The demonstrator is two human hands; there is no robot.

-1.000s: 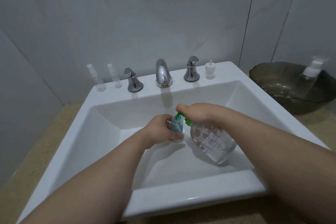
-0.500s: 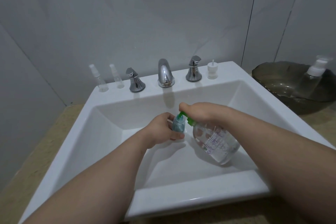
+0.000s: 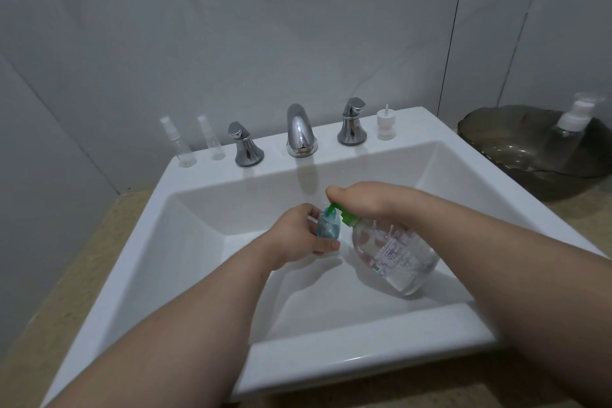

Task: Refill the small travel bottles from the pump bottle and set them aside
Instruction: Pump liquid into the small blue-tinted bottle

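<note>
Over sink (image 3: 331,358), left fingers (image 3: 326,245) hold travel bottle (image 3: 328,228), right fingers (image 3: 335,193) pump bottle (image 3: 407,272), label (image 3: 392,247) blurred.

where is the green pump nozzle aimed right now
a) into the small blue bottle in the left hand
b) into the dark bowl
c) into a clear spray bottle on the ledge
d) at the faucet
a: the right hand holds the pump bottle tilted, its green nozzle meeting the mouth of the small blue bottle, which the left hand grips.
</note>
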